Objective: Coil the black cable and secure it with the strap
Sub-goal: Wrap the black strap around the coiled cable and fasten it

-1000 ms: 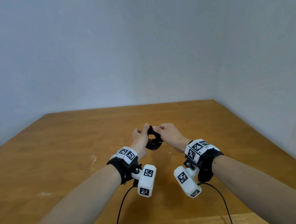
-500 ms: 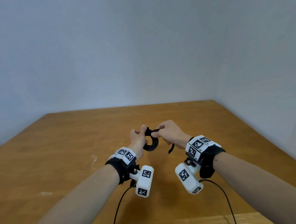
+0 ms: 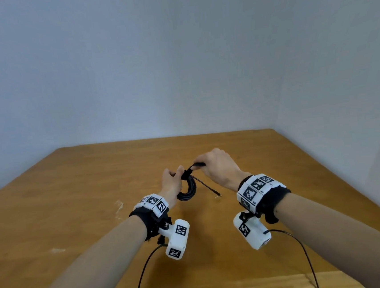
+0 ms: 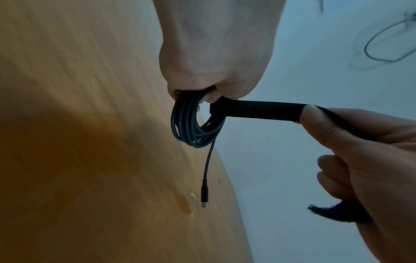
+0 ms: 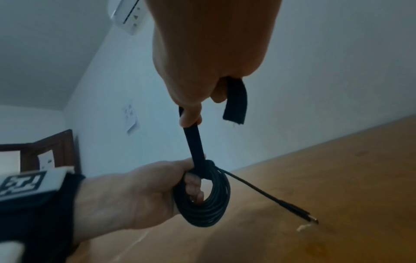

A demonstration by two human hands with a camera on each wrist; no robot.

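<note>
No text can be read; the wrist bands (image 3: 256, 185) carry only black-and-white square code markers, no letters.

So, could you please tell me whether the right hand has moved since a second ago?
Yes. The right hand has risen and drawn rightward, toward the table's far right corner, pulling the strap out from the coil.

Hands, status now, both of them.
Left hand: closed, gripping the coiled black cable.
Right hand: closed, pinching the black fabric strap pulled taut from the coil.
</note>
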